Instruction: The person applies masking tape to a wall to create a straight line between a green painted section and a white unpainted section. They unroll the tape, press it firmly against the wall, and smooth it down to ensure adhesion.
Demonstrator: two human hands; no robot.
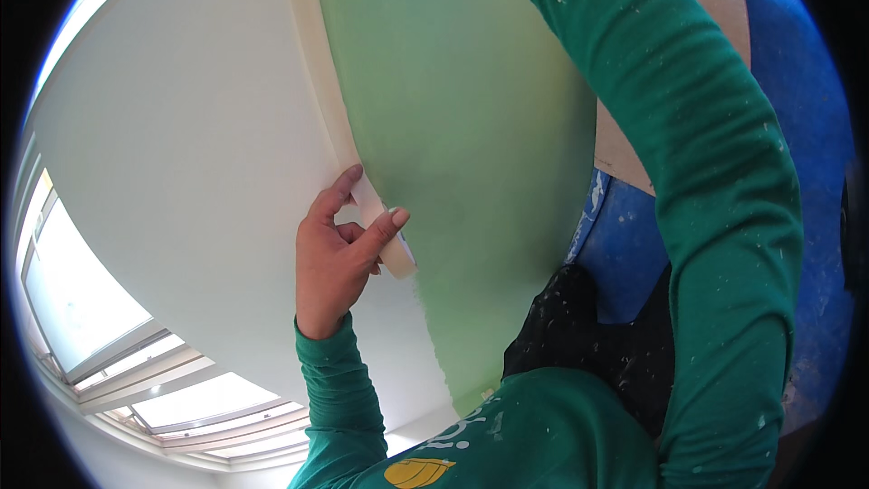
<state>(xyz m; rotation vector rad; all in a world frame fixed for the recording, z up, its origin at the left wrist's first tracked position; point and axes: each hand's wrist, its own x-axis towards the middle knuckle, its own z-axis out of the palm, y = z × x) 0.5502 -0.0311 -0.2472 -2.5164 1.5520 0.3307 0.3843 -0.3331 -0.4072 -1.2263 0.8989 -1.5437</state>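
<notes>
My left hand (336, 251) grips a roll of masking tape (399, 259) between thumb and fingers, its forefinger touching the strip near the wall. From the roll a pale tape strip (319, 61) runs up the picture along the border between the white wall part (204, 115) and the green painted part (461, 115). Below the roll that border shows a ragged paint edge. My right arm, in a paint-specked green sleeve, reaches up past the top rim, so my right hand is out of view.
Blue floor covering (628, 244) with paint marks lies at the right, with a brown board (621, 149) on it, partly behind my right arm. Windows (81, 285) line the lower left. My legs in dark, paint-specked trousers are close to the wall.
</notes>
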